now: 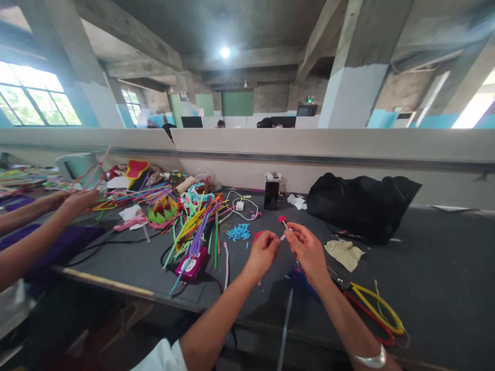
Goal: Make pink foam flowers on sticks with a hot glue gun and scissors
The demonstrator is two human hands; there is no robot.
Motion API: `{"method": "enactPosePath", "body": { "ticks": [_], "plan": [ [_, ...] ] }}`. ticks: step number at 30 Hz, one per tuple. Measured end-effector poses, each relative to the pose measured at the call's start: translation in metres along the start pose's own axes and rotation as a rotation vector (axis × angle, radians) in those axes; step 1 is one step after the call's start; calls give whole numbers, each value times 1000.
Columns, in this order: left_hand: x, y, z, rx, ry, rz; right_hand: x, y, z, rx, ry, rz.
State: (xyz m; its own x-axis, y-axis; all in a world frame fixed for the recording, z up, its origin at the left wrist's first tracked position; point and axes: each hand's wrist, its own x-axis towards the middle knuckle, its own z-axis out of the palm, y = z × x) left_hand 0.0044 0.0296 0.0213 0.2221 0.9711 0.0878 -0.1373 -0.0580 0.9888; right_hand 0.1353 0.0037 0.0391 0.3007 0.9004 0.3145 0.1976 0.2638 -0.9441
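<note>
Head view. Your two hands meet over the dark worktop (433,268), fingertips near each other but apart. Your right hand (308,252) pinches a thin pale stick (285,225) between thumb and fingers; its grip is narrow. The stick carries a red tip (282,219), which stands clear of the fingers on the far side, up and slightly left of the grip. The stick's long axis therefore leans away from you and a little to the left, its lower end running into the right fingers.

Your left hand (264,255) is also narrowed to a pinch, apparently on the near-left end of a short pink strip (282,238). That strip slants up and rightward across the gap, just below the stick; whether its far end touches the stick cannot be determined, as the right fingers cover it. The right hand is the nearer to the red tip; the left lies below and to the left of it.

Left of your hands, a pile of small blue pieces (238,232) lies on the worktop. Near your right forearm rests a tool with yellow and red handles (395,315).
</note>
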Motion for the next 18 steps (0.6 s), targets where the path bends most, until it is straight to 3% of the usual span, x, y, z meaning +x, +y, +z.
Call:
{"method": "enactPosePath", "body": {
  "ticks": [4, 8, 15, 18],
  "plan": [
    [-4, -8, 0, -7, -88, 34, 7, 7, -1, -39, -58, 17],
    [-11, -5, -5, 16, -88, 39, 1, 13, 2, -6, -134, 72],
    [-17, -1, -2, -238, -111, -258, -9, 18, 8, 95, -135, 187],
    [-20, -3, 0, -244, -132, -313, -18, 20, 4, 140, -133, 237]
  ]
}}
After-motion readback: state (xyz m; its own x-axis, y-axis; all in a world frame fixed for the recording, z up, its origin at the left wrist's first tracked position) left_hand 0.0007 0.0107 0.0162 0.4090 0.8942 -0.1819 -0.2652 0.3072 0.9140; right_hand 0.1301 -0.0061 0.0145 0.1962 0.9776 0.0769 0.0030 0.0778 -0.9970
